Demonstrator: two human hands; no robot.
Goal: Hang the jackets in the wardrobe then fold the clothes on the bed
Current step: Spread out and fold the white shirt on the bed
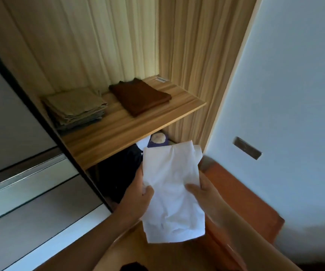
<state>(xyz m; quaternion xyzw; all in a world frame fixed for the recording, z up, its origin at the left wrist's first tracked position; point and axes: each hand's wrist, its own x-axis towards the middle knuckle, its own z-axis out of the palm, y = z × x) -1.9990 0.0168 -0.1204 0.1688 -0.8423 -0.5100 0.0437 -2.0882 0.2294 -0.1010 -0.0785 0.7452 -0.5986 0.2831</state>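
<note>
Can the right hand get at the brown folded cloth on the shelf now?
Probably, as to the path: nothing stands between the right hand and the brown folded cloth on the shelf. But it grips the white folded garment, so it is not free to take the cloth.

Both hands hold a folded white garment [172, 192] in front of the open wardrobe: the left hand [141, 196] grips its left edge, the right hand [200, 189] its right edge. On the wooden shelf [122, 132] above lie a folded brown garment [141, 96] and, apart from it, a beige stack [75, 106].

Wood-grain wardrobe [79, 45] with grey sliding door [10, 114] adjoins a pale blue wall [294, 75].
</note>
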